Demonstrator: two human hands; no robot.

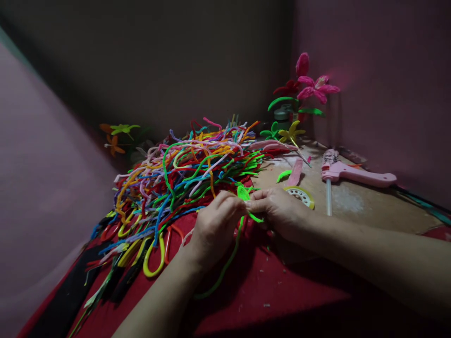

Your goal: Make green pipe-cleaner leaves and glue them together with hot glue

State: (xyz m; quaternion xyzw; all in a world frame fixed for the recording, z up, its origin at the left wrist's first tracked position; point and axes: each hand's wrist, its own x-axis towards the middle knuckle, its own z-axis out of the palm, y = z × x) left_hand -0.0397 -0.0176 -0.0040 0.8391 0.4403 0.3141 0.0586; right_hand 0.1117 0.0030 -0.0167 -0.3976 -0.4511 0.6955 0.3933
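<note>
Both of my hands meet near the middle, pinching a bright green pipe cleaner (243,192) bent into a leaf-like shape. My left hand (216,225) has its fingers closed on it from the left. From the right, my right hand (282,211) grips it between thumb and fingers. A long green tail (232,256) hangs below the hands and curves down to the left over the red cloth (268,286). The fingers hide part of the green piece. Just behind my right hand lies a yellow-rimmed tape roll (306,196), partly covered.
A big heap of coloured pipe cleaners (197,162) lies behind my left hand. Yellow-handled scissors (160,263) rest at its front. To the right are a pink glue gun (359,173), a small green leaf (283,176) and a pink fuzzy flower (319,88) at the back.
</note>
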